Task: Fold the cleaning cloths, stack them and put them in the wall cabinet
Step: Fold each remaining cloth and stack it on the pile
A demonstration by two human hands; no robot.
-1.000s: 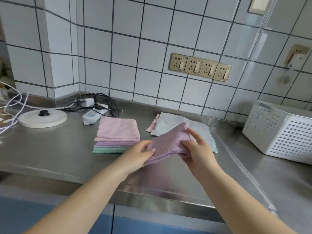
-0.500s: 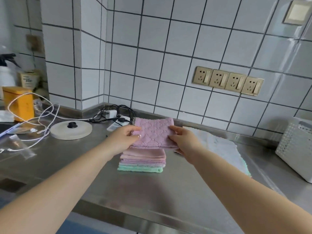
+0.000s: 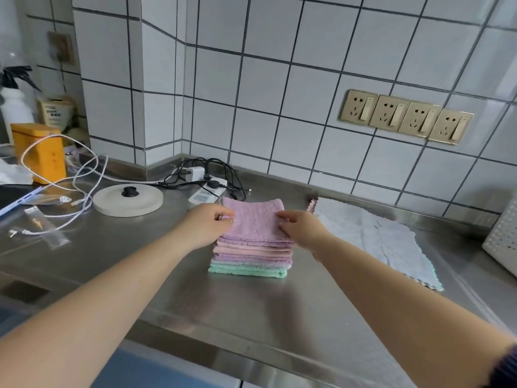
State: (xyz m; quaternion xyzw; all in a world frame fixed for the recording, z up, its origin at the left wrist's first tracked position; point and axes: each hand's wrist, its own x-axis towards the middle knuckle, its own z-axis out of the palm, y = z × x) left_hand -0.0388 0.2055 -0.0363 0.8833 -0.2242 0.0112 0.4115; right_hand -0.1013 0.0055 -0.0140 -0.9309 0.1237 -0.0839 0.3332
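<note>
A folded purple cloth (image 3: 253,221) lies on top of a stack of folded cloths (image 3: 251,260) in pink, purple and green, on the steel counter (image 3: 140,275). My left hand (image 3: 207,224) pinches the purple cloth's left edge. My right hand (image 3: 300,228) pinches its right edge. Right of the stack, unfolded grey cloths (image 3: 372,236) lie flat in a pile, with a pink edge and a green edge showing beneath. No wall cabinet is in view.
A round white kettle base (image 3: 127,199), a power strip (image 3: 207,191) with black cables and a white cable (image 3: 64,191) lie at the back left. An orange box (image 3: 39,152) and a spray bottle (image 3: 14,99) stand far left. A white perforated basket (image 3: 500,236) sits at the right edge.
Both hands carried the folded purple cloth left from above the unfolded pile and set it down on the stack. The view has turned left.
</note>
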